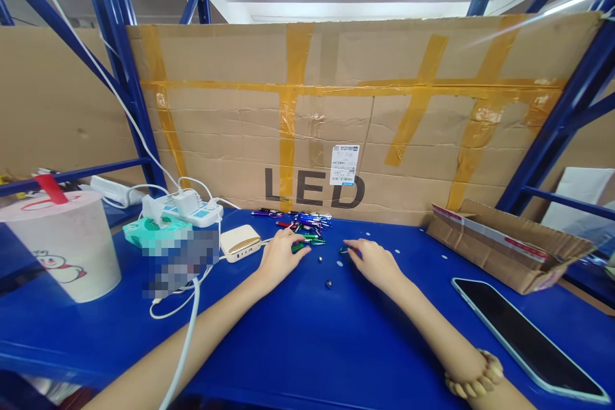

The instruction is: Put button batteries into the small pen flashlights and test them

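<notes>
My left hand [280,257] is at the front of a loose pile of pens [307,221], its thumb and fingers closed around a green pen [298,247]. Another green pen [314,240] lies just beyond the fingertips. To the right, my right hand [375,262] pinches a small dark green piece [343,250] close to the tabletop; its exact kind is too small to make out. Between and in front of the hands lie a small dark, shiny round piece [329,284] and a tinier metallic one [320,259].
On the left stand a paper cup [81,250] with a red straw, a green tissue pack [156,232], a power strip [199,213] and a gold-white power bank [240,242] with cables. A phone [523,333] and an open cardboard box [500,246] lie right. A cardboard wall [230,134] closes the back.
</notes>
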`<state>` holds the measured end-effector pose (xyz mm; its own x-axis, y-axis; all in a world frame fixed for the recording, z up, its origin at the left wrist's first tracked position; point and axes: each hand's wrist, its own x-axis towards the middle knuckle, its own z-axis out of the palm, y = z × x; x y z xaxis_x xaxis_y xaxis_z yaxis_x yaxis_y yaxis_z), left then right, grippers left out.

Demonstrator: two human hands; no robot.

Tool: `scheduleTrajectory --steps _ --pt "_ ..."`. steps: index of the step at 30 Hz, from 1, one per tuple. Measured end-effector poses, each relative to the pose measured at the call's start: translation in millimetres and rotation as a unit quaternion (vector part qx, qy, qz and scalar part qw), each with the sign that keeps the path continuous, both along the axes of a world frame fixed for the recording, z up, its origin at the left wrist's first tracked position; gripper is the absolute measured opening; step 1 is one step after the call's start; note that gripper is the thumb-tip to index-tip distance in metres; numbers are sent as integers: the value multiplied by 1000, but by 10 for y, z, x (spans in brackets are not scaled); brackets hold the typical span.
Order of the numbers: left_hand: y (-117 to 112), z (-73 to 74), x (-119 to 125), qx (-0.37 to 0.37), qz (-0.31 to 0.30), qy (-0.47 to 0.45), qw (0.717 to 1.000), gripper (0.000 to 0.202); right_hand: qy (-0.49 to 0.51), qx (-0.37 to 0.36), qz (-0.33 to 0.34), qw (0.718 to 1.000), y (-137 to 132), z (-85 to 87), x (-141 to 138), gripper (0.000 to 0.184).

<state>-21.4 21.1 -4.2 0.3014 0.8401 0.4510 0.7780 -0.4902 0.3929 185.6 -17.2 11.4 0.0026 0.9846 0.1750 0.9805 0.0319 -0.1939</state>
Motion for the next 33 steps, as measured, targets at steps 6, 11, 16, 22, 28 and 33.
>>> scheduleTrajectory --steps 6,11,16,22,28,33 --pt "51 -110 -31 7 43 85 995 29 33 59 90 994 -22 -39 -62 28" --pt "95 -169 -48 -20 8 53 998 18 49 58 224 972 -31 -146 -154 30" --pt "62 -151 32 -25 -45 -78 996 15 48 49 241 968 -28 -199 -204 31" --pt "-139 -13 164 -58 -135 -226 963 12 59 40 221 973 -24 -149 -229 22" --pt "-198 36 182 -59 -136 -240 959 13 109 45 161 980 2 -132 -219 17" --pt "-149 -8 175 -73 -155 -244 955 13 250 111 163 948 44 -155 -200 16"
